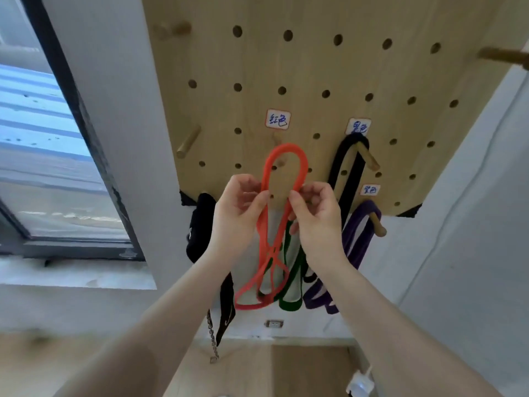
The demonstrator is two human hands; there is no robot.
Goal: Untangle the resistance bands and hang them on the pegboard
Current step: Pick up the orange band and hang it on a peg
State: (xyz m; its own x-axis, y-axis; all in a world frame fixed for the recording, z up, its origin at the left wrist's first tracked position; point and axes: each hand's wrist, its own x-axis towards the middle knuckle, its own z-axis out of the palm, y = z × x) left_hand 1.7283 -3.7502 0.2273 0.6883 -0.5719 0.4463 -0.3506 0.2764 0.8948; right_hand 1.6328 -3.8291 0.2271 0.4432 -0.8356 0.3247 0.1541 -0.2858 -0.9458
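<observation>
My left hand (pixel 239 209) and my right hand (pixel 316 213) each pinch one side of a red resistance band (pixel 286 149). Its upper loop is spread open in front of a short wooden peg (pixel 282 161) under a white label on the wooden pegboard (pixel 315 67). The band's lower part hangs twisted, with a green band (pixel 290 302) tangled beside it below my hands. A black band (pixel 353 164) hangs on a peg to the right. A purple band (pixel 360 233) hangs on a lower peg at the board's bottom right.
A bare peg (pixel 188 141) sticks out at the board's left, another peg (pixel 503 57) at the top right. A black strap with a metal chain (pixel 213 336) hangs at the lower left of the board. A window (pixel 43 153) lies to the left, a wall socket (pixel 274 323) below.
</observation>
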